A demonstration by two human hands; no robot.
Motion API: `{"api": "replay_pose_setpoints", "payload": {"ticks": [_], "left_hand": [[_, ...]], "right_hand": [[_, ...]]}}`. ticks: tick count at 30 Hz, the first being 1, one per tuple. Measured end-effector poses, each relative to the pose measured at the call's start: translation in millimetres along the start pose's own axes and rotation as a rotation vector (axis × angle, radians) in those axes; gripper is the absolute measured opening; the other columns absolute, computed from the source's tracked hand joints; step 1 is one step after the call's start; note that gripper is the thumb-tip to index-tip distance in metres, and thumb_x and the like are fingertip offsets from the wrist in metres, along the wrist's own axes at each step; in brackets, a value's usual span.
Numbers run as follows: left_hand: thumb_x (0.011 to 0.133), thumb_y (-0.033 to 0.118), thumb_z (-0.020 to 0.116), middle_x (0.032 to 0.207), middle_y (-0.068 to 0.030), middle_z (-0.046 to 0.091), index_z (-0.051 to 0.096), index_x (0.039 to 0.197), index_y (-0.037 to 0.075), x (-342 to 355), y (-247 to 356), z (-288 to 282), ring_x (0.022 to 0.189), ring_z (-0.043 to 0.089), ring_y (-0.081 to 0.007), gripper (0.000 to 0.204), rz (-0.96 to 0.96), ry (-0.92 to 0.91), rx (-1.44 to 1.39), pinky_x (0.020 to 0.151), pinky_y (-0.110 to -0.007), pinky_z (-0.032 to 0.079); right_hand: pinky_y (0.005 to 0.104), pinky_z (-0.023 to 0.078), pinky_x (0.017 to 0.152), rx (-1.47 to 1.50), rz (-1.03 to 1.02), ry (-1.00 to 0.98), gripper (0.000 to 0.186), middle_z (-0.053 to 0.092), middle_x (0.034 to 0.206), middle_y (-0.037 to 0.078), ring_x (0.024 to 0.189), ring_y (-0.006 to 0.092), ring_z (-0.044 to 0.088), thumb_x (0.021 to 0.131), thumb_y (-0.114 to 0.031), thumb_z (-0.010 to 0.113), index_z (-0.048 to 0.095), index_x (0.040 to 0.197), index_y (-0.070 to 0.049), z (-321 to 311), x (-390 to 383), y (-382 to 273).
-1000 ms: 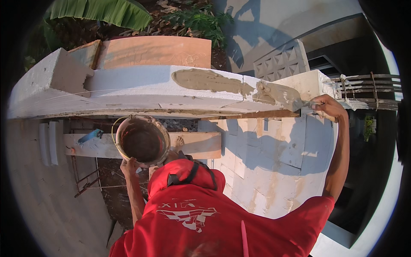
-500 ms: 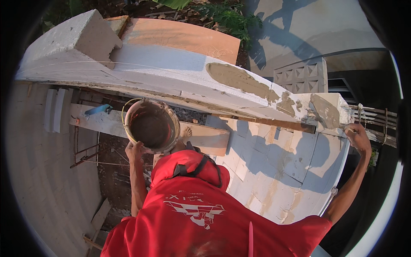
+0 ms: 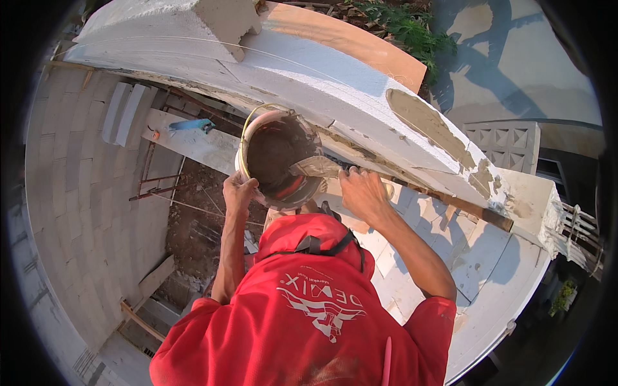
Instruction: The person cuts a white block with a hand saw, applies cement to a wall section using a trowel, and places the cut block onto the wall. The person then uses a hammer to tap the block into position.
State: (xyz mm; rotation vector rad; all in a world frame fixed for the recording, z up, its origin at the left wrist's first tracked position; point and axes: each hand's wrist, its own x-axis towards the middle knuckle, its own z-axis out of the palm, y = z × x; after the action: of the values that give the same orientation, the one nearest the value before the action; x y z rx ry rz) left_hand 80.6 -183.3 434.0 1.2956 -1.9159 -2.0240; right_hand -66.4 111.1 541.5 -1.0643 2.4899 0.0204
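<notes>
My left hand [image 3: 239,191] is closed on the near-left rim of a round bucket [image 3: 293,205], which has a thin yellowish handle. Soft grey mortar [image 3: 270,141] lies inside it. From the right, my right hand [image 3: 364,192] grips a trowel, its mortar-smeared blade [image 3: 315,166] reaching over the rim into the bucket. Just beyond stands a wall of white blocks [image 3: 347,116]. On its top, to the right, is a long patch of spread mortar [image 3: 421,119], with a smaller smear towards the wall's end.
A large block [image 3: 219,26] sits on the wall at the far left, near a taut string. Below, a plank [image 3: 161,132] carries a blue-handled tool [image 3: 192,124]. Bare reinforcing bars [image 3: 579,235] stick out at the right end. A block wall [image 3: 77,212] rises on the left.
My right hand has swung left from the wall's right end, bringing the trowel into the bucket. My left hand keeps hold of the rim. The whole view has shifted and tilted.
</notes>
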Motion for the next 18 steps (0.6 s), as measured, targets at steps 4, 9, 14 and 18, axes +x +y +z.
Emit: {"api": "replay_pose_setpoints", "payload": {"ticks": [4,9,14,18], "left_hand": [[0.076,-0.001,0.067,0.077,-0.0042,0.070,0.073,0.095,-0.003,-12,19,3,0.065,0.065,-0.0121,0.021,0.030,0.020,0.055,0.058,-0.029,0.053],[0.077,-0.004,0.065,0.082,-0.0048,0.071,0.075,0.102,-0.003,-19,29,8,0.067,0.065,-0.0119,0.027,0.029,-0.035,-0.030,0.060,-0.028,0.053],[0.077,-0.005,0.065,0.081,-0.0040,0.070,0.073,0.100,-0.003,-21,35,0,0.067,0.065,-0.0117,0.024,-0.030,-0.015,-0.093,0.059,-0.027,0.054],[0.078,-0.006,0.064,0.082,-0.0041,0.069,0.072,0.099,-0.002,-28,38,-3,0.066,0.065,-0.0128,0.023,-0.110,0.013,-0.229,0.061,-0.029,0.055]], "right_hand": [[0.0444,0.057,0.072,-0.079,-0.100,0.051,0.024,0.073,0.086,0.020,0.083,0.0331,0.073,0.078,-0.015,0.069,0.075,0.094,0.001,54,69,-45],[0.0487,0.056,0.084,0.256,-0.153,-0.158,0.027,0.072,0.096,0.025,0.096,0.0401,0.071,0.075,-0.017,0.071,0.077,0.097,-0.002,63,74,-54],[0.0475,0.055,0.090,0.677,-0.019,-0.293,0.048,0.073,0.108,0.024,0.103,0.0424,0.070,0.078,-0.035,0.075,0.075,0.115,-0.005,62,44,-16],[0.0441,0.054,0.078,0.917,0.052,-0.284,0.045,0.073,0.089,0.023,0.086,0.0389,0.071,0.081,-0.037,0.077,0.075,0.107,-0.001,60,15,13]]}}
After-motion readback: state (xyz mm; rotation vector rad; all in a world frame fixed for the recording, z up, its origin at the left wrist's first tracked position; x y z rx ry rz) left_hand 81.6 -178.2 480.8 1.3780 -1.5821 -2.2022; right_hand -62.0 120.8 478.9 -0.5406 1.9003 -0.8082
